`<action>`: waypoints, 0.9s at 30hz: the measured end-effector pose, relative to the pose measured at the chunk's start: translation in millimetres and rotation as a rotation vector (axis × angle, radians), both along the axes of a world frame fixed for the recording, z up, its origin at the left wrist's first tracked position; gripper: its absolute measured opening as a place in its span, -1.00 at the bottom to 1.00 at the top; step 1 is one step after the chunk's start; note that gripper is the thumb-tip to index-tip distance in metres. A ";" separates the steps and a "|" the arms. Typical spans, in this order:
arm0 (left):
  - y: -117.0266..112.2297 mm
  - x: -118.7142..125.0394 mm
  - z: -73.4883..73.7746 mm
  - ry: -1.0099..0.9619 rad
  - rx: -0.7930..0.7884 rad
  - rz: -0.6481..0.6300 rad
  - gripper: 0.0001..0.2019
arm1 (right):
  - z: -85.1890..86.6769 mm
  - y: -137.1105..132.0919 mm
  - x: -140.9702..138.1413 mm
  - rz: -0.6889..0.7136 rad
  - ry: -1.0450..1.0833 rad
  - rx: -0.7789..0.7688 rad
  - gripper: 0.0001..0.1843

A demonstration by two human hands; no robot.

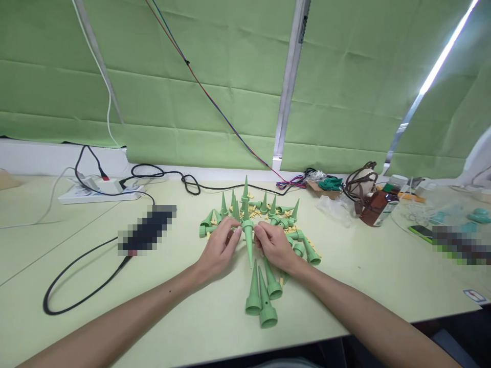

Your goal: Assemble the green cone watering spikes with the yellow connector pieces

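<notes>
My left hand (220,245) and my right hand (273,244) meet over a pale green table (76,266), fingers curled. Between them they pinch the wide top end of one green cone spike (249,243), whose tip points down toward me. Behind the hands lies a heap of several green cone spikes (264,209) mixed with small yellow parts, some spikes standing upright. Three more green spikes (263,296) lie side by side in front of the hands, near the table's front edge.
A white power strip (99,191) with black cables lies at the back left, and a blurred dark object (148,230) sits left of the hands. A brown bottle (379,207), a clear plastic bag (333,207) and cords lie at the right. Green blinds (215,76) hang behind.
</notes>
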State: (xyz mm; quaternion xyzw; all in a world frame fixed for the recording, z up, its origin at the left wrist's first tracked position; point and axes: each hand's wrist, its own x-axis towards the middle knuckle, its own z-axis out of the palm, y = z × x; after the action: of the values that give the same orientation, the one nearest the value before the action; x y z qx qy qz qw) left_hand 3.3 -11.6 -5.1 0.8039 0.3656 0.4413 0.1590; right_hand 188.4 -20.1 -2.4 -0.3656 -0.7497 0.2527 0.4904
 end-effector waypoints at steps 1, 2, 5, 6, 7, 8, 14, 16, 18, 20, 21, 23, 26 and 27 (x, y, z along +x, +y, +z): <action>0.0 -0.1 1.0 0.007 0.007 -0.026 -0.71 | -0.3 0.2 -0.2 0.002 0.001 0.000 -0.53; 0.1 -0.2 1.9 0.015 -0.002 -0.062 -0.65 | -0.5 0.3 -0.4 0.007 0.000 0.000 -0.54; 0.5 -0.5 3.0 0.043 -0.048 -0.096 -0.54 | -1.1 0.1 -0.6 0.031 -0.022 -0.002 -0.55; 0.8 -0.7 3.0 0.055 -0.062 -0.105 -0.52 | -1.2 -0.2 -0.6 0.041 -0.030 0.000 -0.55; 1.0 -0.9 2.9 0.068 -0.072 -0.114 -0.51 | -1.2 -0.6 -0.6 0.051 -0.039 0.004 -0.55; 1.3 -1.2 2.7 0.080 -0.080 -0.123 -0.51 | -1.3 -0.9 -0.6 0.060 -0.046 0.009 -0.55; 3.5 -3.2 0.3 0.125 -0.090 -0.123 -0.54 | -1.7 0.0 -0.7 0.075 -0.072 0.048 -0.56; 3.9 -3.3 -0.6 0.121 -0.090 -0.121 -0.53 | -2.1 0.6 -0.4 0.077 -0.078 0.058 -0.57; 4.0 -3.1 -1.3 0.108 -0.105 -0.122 -0.56 | -2.5 0.9 0.0 0.082 -0.082 0.059 -0.58; 4.0 -2.9 -2.0 0.092 -0.128 -0.125 -0.62 | -2.7 0.9 0.5 0.085 -0.088 0.054 -0.59; 4.1 -2.9 -2.5 0.084 -0.140 -0.128 -0.65 | -2.8 0.8 0.6 0.085 -0.092 0.052 -0.59; 4.2 -3.3 -3.9 0.072 -0.159 -0.133 -0.68 | -3.0 0.9 0.9 0.078 -0.100 0.052 -0.61; 4.5 -4.8 -6.2 0.066 -0.168 -0.138 -0.70 | -3.1 0.8 0.9 0.076 -0.106 0.049 -0.62; 4.6 -5.4 -6.8 0.068 -0.163 -0.137 -0.70 | -3.0 0.7 0.9 0.078 -0.109 0.047 -0.63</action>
State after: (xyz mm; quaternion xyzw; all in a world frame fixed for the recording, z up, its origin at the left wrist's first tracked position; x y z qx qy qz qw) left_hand -2.0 -7.0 -11.9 0.8260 0.3496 0.3705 0.2413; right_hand 189.3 -19.4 -5.4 -0.3379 -0.7946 0.2336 0.4471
